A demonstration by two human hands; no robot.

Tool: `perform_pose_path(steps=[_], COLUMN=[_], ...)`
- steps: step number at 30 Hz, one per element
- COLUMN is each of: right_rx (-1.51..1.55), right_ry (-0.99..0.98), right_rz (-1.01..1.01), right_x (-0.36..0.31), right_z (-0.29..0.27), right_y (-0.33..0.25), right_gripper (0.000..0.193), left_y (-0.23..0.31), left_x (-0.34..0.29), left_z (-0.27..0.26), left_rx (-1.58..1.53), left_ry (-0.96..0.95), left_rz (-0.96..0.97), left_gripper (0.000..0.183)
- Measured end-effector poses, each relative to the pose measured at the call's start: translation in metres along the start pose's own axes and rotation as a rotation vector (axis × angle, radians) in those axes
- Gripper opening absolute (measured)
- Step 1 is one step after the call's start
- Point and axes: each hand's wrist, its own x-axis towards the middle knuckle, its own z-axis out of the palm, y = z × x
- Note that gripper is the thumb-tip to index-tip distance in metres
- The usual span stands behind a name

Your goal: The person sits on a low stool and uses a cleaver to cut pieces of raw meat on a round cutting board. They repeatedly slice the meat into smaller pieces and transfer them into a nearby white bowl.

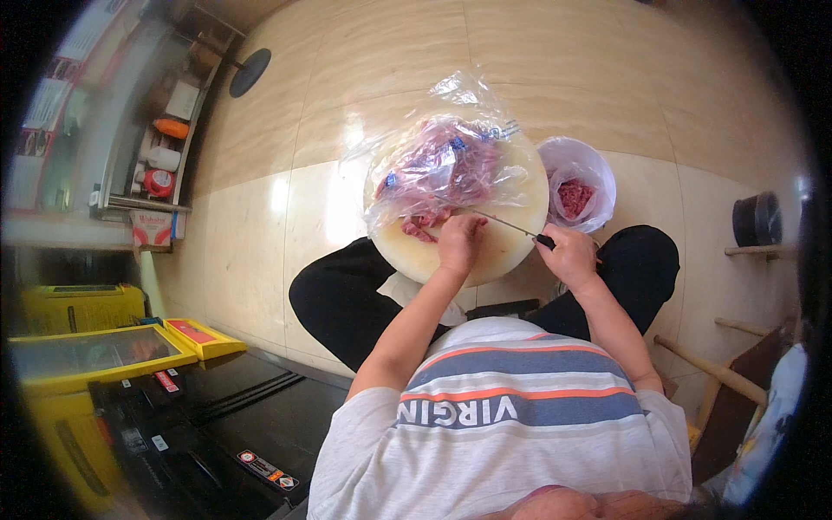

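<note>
A round pale chopping block (511,251) stands between my bent knees. Raw red meat (433,165) lies on it under a loose clear plastic bag (472,95). My left hand (459,243) rests at the near side of the pile with its fingers curled over a piece of meat (418,227). In my right hand (570,256) is a knife (511,224) with a black handle. Its thin blade points left and away from me, close beyond my left fingertips. The blade's tip is at the meat's edge, and I cannot tell whether it touches.
A white bucket (607,160) lined with a bag holds chopped red meat (573,198), just right of the block. At left are a shelf with jars (160,159) and a black-and-yellow appliance (199,416). A wooden chair (728,381) is at right.
</note>
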Motion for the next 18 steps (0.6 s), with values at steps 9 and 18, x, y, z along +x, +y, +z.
perform_pose_path(steps=[9,18], right_rx=[0.047,0.043], right_ry=[0.026,-0.042], right_rz=[0.041,0.040], right_x=[-0.002,-0.007], right_z=[-0.013,-0.014], right_y=[-0.009,-0.009], right_gripper=[0.012,0.014], left_y=[0.025,0.015], left_x=[-0.043,-0.051], left_z=[-0.011,-0.017], left_rx=[0.161,0.149], left_ry=[-0.180,0.009], left_rz=[0.066,0.128], left_gripper=[0.030,0.034])
